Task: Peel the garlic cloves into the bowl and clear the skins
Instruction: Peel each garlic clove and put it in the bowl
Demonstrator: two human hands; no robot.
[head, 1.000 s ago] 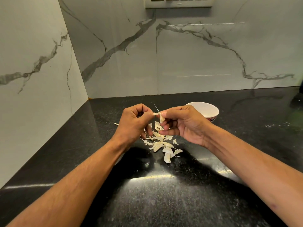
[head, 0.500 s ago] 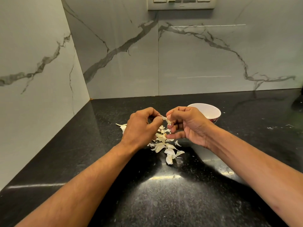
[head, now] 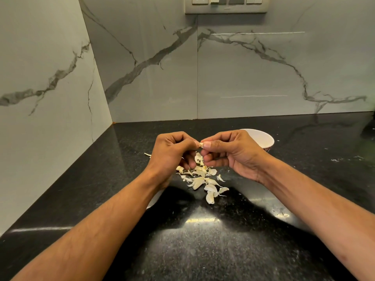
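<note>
My left hand (head: 172,153) and my right hand (head: 231,153) meet above the counter, both pinching one small pale garlic clove (head: 200,144) between thumbs and fingertips. Most of the clove is hidden by the fingers. Below the hands lies a loose pile of garlic cloves and skins (head: 203,179) on the black counter. A white bowl (head: 263,138) stands just behind my right hand, partly hidden by it; its inside cannot be seen.
The black speckled counter (head: 203,240) runs into a corner of marble-patterned walls at the back and left. One stray skin (head: 147,154) lies left of my left hand. A socket panel (head: 225,5) sits high on the back wall.
Both hands have stayed together on the clove, and the thin strip of skin that stuck up between them a second ago is gone. The view has tilted slightly upward.
</note>
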